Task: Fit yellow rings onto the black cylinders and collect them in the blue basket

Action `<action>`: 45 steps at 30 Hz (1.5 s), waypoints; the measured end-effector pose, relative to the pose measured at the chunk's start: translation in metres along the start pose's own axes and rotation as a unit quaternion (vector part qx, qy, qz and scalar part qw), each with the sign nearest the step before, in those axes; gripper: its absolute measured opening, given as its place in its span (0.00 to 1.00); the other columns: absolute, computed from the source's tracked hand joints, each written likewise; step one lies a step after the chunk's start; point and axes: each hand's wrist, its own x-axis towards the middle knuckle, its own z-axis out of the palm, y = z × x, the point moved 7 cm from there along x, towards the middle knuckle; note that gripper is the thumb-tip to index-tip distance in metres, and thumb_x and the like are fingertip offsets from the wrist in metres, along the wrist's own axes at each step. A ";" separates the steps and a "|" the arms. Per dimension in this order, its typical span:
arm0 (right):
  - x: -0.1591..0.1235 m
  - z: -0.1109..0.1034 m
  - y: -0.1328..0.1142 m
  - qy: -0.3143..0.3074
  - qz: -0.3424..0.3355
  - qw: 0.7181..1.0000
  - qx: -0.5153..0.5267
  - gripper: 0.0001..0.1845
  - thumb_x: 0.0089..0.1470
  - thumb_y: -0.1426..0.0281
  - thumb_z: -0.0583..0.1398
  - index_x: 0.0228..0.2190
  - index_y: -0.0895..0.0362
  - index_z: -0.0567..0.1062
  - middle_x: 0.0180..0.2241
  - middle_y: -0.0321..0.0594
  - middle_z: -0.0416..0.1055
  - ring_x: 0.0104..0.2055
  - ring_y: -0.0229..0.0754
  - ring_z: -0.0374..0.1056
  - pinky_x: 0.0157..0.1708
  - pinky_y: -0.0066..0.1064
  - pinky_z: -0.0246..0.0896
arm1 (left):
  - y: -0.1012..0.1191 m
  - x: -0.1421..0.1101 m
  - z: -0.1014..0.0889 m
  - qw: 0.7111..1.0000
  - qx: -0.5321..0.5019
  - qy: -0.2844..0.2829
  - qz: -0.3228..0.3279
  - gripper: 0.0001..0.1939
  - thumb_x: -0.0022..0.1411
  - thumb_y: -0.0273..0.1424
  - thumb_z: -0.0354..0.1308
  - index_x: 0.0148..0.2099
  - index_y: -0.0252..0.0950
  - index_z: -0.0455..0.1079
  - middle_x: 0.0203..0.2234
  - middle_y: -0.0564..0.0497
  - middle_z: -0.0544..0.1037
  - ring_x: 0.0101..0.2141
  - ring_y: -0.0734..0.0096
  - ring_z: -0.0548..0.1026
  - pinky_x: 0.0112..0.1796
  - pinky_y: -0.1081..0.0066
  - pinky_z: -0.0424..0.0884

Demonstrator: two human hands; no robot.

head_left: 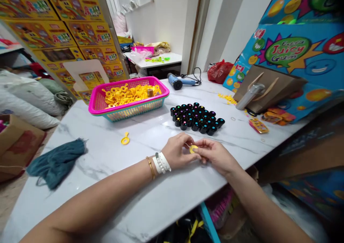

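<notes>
Over the near part of the marble-patterned table, my two hands meet around a small yellow plastic ring (192, 148). My left hand (179, 150), a white band and bracelets at its wrist, holds the ring's left side with curled fingers. From the other side my right hand (213, 154) pinches the ring between thumb and fingers, which hide part of it. Just beyond my hands stands a cluster of short black cylinders (196, 118) with coloured dots on top. A loose yellow ring with a short tab (125, 139) lies to the left.
A pink and teal basket (129, 110) holds many yellow ring pieces. Behind the cylinders lies a blue heat gun (185, 81). A teal cloth (57, 162) is at the left. On the right are a brown paper bag (282, 83), a silver tube (249, 96) and a red plastic bag (220, 71).
</notes>
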 end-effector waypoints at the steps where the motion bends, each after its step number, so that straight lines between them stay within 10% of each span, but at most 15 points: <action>1: 0.000 0.000 -0.001 0.009 -0.001 1.000 -0.005 0.20 0.43 0.61 0.70 0.34 0.60 0.74 0.20 0.31 0.68 0.17 0.28 0.57 0.16 0.21 0.50 | -0.002 0.003 -0.006 0.999 0.046 0.016 0.005 0.19 0.56 0.42 0.63 0.43 0.35 0.67 0.32 0.50 0.73 0.32 0.71 0.72 0.34 0.70 0.72; 10: -0.005 0.007 -0.001 0.078 -0.050 0.995 -0.047 0.20 0.46 0.59 0.67 0.37 0.59 0.73 0.24 0.31 0.65 0.19 0.29 0.56 0.15 0.21 0.49 | -0.039 0.043 -0.016 0.935 0.354 0.012 -0.031 0.10 0.66 0.31 0.50 0.45 0.36 0.70 0.39 0.46 0.74 0.38 0.64 0.73 0.34 0.69 0.69; 16: -0.005 0.005 -0.007 0.061 -0.076 0.990 -0.106 0.17 0.48 0.60 0.65 0.35 0.59 0.77 0.26 0.34 0.67 0.18 0.29 0.54 0.15 0.23 0.52 | -0.032 0.037 -0.022 0.946 0.319 0.016 -0.044 0.07 0.64 0.31 0.54 0.41 0.38 0.72 0.44 0.46 0.72 0.37 0.67 0.73 0.34 0.70 0.70; 26: -0.011 0.018 -0.003 -0.037 -0.011 0.993 -0.109 0.21 0.45 0.59 0.69 0.38 0.58 0.77 0.25 0.35 0.71 0.18 0.31 0.61 0.17 0.25 0.57 | -0.001 -0.065 -0.033 0.986 0.129 0.012 -0.102 0.09 0.57 0.25 0.56 0.42 0.36 0.66 0.37 0.49 0.76 0.37 0.69 0.74 0.39 0.69 0.72; 45: 0.014 0.052 -0.011 -0.005 -0.024 0.996 -0.089 0.17 0.45 0.61 0.70 0.32 0.58 0.74 0.16 0.32 0.69 0.13 0.33 0.61 0.12 0.25 0.58 | -0.018 -0.055 -0.023 0.979 0.083 -0.034 -0.182 0.12 0.57 0.39 0.62 0.38 0.35 0.73 0.26 0.51 0.77 0.27 0.69 0.73 0.28 0.72 0.63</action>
